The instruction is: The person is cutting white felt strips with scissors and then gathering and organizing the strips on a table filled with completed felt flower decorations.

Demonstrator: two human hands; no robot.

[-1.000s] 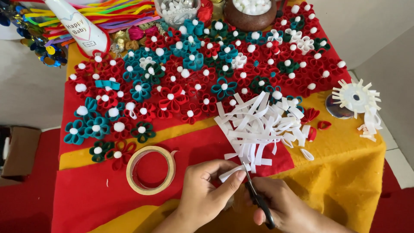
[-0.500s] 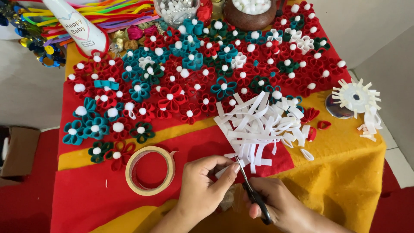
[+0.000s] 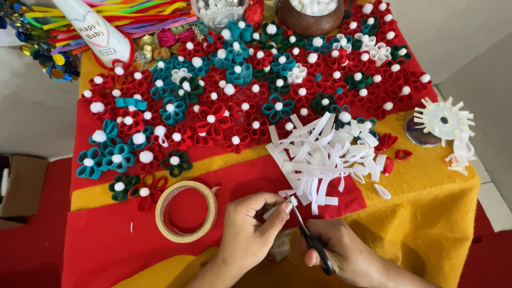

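My left hand pinches a short white strip between thumb and fingers near the table's front edge. My right hand grips black-handled scissors, whose blades point up to the strip at my left fingertips. Just behind both hands lies a heap of cut white strips on the red felt.
A roll of tape lies left of my hands. Many red, teal and green felt flowers with white pompoms fill the back. A white fringed disc sits at right, a brown bowl and a glass jar at the far edge.
My left hand has closed in on the scissor tips, and the strip between them looks shorter. The scissors have shifted slightly left.
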